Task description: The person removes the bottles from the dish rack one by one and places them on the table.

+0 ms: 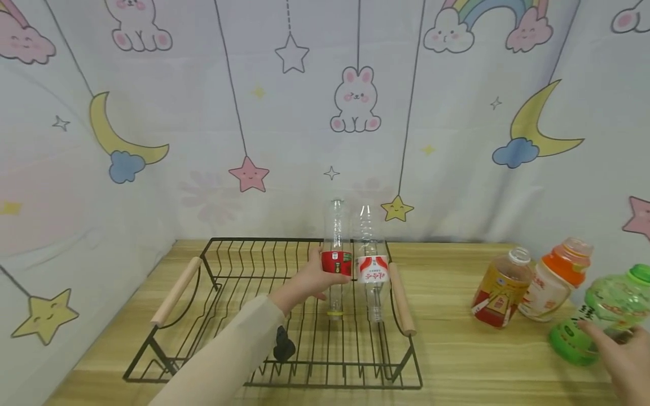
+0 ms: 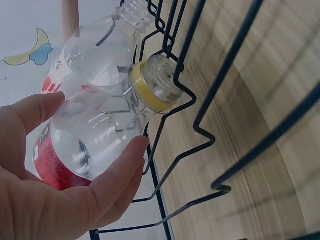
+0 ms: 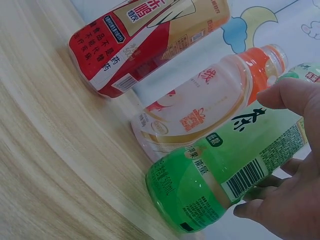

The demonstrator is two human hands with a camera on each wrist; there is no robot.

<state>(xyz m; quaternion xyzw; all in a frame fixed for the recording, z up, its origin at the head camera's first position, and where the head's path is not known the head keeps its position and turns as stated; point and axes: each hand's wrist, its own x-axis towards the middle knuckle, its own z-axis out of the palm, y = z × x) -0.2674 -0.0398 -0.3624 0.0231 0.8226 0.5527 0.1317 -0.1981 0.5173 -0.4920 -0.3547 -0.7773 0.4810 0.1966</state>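
My left hand (image 1: 307,279) holds a clear plastic bottle (image 1: 337,225) with a red label, neck down over the black wire dish rack (image 1: 350,388). In the left wrist view, thumb and fingers lie on opposite sides of this bottle (image 2: 100,135), its yellow-ringed mouth close to the wires. Beside it another clear bottle (image 1: 372,270) with a white and red label also points neck down. At far right, my right hand (image 1: 627,358) is around the side of a green drink bottle (image 3: 225,155), thumb extended and fingers loosely bent; firm contact is not plain.
Left of the green bottle stand an orange and white bottle (image 1: 553,276) and a red and gold labelled bottle (image 1: 503,287) on the wooden table (image 1: 447,361). The rack has wooden handles (image 1: 178,290). A small black object (image 1: 283,345) shows beside the left sleeve. Behind hangs a patterned curtain (image 1: 304,124).
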